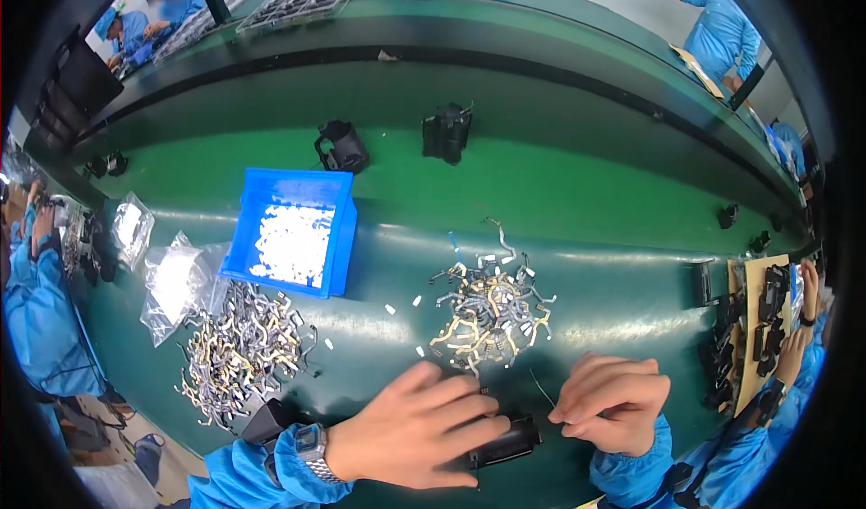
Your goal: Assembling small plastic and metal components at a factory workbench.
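Observation:
Near the front edge, my left hand [419, 428] reaches over a black plastic part [507, 443], its fingers on one side and its thumb on the other, gripping it. The palm side is hidden. Just to the right, my right hand [615, 403] is closed in a pinch. A thin, pale, wire-like strand [539, 385] runs up and left from its fingertips. Beyond my hands lies a loose heap of short grey and yellowish wire leads [492, 315] with small connectors. A larger heap of similar leads [242, 351] is at the left.
A blue bin [347, 247] of small white pieces stands behind the left heap, beside clear plastic bags [171, 292]. Black parts [446, 133] sit on the green strip beyond. Cardboard with black parts [750, 337] lies at right. Co-workers in blue sit left, right and across.

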### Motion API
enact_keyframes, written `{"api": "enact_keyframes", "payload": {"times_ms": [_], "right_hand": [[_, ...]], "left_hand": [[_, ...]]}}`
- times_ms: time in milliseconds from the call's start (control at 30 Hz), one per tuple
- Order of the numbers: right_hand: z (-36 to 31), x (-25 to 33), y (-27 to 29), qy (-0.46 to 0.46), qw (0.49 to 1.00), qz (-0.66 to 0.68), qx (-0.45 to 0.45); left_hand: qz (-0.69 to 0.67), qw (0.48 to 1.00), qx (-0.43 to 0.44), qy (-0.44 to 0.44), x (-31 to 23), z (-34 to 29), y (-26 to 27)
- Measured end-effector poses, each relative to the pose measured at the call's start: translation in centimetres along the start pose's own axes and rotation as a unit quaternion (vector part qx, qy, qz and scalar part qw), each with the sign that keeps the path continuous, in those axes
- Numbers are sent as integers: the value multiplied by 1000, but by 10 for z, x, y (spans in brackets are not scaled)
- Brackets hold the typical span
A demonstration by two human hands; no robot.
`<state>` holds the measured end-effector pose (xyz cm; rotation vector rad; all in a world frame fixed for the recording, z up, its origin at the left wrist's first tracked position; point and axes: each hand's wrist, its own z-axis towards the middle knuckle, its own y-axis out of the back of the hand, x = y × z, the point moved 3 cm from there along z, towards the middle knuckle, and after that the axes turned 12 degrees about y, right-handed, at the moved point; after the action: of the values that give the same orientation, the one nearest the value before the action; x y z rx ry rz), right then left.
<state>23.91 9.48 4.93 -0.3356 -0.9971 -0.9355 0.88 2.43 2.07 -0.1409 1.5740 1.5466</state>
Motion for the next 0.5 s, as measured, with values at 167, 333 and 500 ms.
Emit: {"api": "enact_keyframes", "payload": {"times_ms": [167, 333, 500], "right_hand": [[12, 19, -15, 51, 995, -29, 83], [15, 9, -16, 57, 956, -27, 287], [14, 8, -19, 4, 936, -50, 349]], "left_hand": [[43, 999, -7, -25, 1, -1, -7], [32, 999, 3, 28, 9, -2, -4], [27, 999, 4, 33, 8, -2, -4]]}}
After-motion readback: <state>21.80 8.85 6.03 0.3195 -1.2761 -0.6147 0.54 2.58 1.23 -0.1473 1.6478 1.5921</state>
